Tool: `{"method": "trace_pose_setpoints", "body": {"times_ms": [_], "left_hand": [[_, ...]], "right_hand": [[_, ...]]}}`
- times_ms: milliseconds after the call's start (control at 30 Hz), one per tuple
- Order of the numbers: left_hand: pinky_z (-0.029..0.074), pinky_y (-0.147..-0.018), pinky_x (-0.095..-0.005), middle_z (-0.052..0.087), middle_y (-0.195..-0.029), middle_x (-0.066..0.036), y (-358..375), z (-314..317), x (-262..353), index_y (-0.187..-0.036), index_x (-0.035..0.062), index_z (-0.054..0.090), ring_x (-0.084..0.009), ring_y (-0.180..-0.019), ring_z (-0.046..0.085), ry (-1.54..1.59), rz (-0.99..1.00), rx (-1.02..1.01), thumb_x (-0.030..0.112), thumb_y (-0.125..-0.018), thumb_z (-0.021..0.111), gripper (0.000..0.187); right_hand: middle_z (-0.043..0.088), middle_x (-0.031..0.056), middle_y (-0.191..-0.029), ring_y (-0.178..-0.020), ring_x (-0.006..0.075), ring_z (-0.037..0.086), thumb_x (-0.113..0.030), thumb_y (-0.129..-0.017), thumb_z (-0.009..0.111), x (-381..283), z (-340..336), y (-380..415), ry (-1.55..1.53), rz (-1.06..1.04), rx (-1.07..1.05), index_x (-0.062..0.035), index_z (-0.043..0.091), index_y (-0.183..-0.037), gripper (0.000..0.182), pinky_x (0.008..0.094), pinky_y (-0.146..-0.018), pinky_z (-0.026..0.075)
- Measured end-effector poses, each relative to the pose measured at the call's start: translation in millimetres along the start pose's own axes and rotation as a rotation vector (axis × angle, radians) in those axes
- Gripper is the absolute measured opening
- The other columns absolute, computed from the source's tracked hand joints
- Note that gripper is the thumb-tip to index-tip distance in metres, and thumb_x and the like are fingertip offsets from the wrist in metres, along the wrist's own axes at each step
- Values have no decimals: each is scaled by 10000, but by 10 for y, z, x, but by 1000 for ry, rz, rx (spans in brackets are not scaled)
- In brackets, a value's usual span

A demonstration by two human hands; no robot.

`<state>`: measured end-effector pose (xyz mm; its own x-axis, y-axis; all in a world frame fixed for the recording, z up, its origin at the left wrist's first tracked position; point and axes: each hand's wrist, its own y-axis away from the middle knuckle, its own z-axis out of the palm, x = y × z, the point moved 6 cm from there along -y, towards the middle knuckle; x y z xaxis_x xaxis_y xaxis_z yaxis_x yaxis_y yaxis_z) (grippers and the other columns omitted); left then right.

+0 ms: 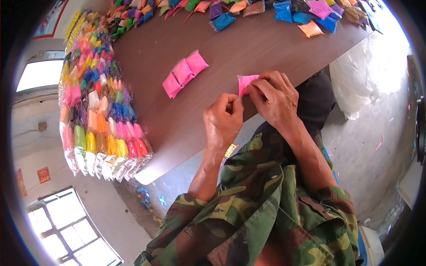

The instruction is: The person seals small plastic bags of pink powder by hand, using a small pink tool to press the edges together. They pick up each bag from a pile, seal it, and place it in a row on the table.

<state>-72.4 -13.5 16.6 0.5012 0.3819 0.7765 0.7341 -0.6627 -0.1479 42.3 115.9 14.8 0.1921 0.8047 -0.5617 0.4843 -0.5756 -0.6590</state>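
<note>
Between my two hands is a small pink packet (246, 82), held up just over the table's near edge. My left hand (225, 116) pinches its lower left corner between thumb and finger. My right hand (276, 98) has its fingertips closed on the packet's right side, covering part of it. To the left, several pink packets (184, 73) lie side by side in a short row on the brown table (151, 62).
Many clear bags of coloured packets (95, 111) are stacked along the table's left end. Loose packets in mixed colours (284, 11) lie along the far edge, an orange one (310, 29) nearest. A translucent plastic bag (353, 82) hangs beyond the right edge.
</note>
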Motion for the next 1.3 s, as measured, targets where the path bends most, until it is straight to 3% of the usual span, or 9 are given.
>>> {"method": "trace_pose_setpoints", "body": {"times_ms": [333,433,633,733,833,1033,1133,1233,1300], "left_hand": [[483,-570,-302,704,-698,-74,-127,-151,-124,-949,5,747,-84,-602,605,-37,-60,24,144,-977,747,142],[501,-576,-361,673,-683,-121,-119,-48,26,-896,21,717,-209,-562,628,11,42,13,121,-948,759,120],[524,-612,-371,676,-708,-140,-281,-32,-191,-927,32,722,-257,-596,661,-154,16,-6,107,-970,733,88],[508,-606,-319,703,-740,-90,-304,-108,-105,-961,6,745,-104,-655,632,-64,35,-4,151,-994,739,149],[546,-667,-446,728,-843,-156,-254,-14,-4,-919,48,707,-360,-740,714,-3,149,-25,166,-979,731,134],[552,-693,-479,725,-865,-152,-401,-18,21,-970,77,714,-393,-799,705,-158,204,-17,183,-965,750,112],[548,-666,-418,723,-830,-161,-456,-116,-22,-972,40,741,-340,-728,710,-246,176,0,132,-960,756,95],[553,-690,-453,731,-852,-162,-352,-176,52,-966,45,737,-368,-774,718,-32,56,-74,147,-959,749,103],[554,-694,-459,734,-860,-164,-230,-74,84,-958,47,736,-366,-778,721,-61,166,-63,154,-960,745,107]], "right_hand": [[673,45,-951,-820,268,669,-100,-789,878,-5,-11,17,-1,26,-15,-104,744,-903,177,381,-710,547],[675,39,-949,-826,255,669,-111,-782,879,-10,-20,13,11,17,-10,-108,737,-881,172,372,-705,542],[674,44,-963,-842,268,666,-124,-795,870,-19,-21,40,-1,5,-9,-110,734,-889,166,382,-719,541],[671,49,-974,-855,280,665,-126,-802,866,-4,-34,19,-4,4,-36,-109,729,-897,168,391,-733,543],[673,54,-991,-881,285,669,-122,-816,858,-22,-23,-7,-2,-10,-30,-103,731,-922,167,396,-757,548],[695,52,-1046,-916,286,684,-120,-840,845,-40,-46,-35,-1,-30,-76,-96,763,-1012,191,396,-781,559],[715,57,-1084,-950,293,697,-112,-853,833,-39,-66,-61,-11,-35,-113,-92,766,-1033,193,396,-807,569],[735,67,-1107,-988,303,712,-101,-864,820,-20,-70,-51,-14,-45,-113,-79,763,-1031,178,402,-836,580],[745,75,-1118,-1011,311,718,-90,-867,814,-20,-53,-50,-9,-40,-114,-72,760,-1033,175,404,-854,584]]}}
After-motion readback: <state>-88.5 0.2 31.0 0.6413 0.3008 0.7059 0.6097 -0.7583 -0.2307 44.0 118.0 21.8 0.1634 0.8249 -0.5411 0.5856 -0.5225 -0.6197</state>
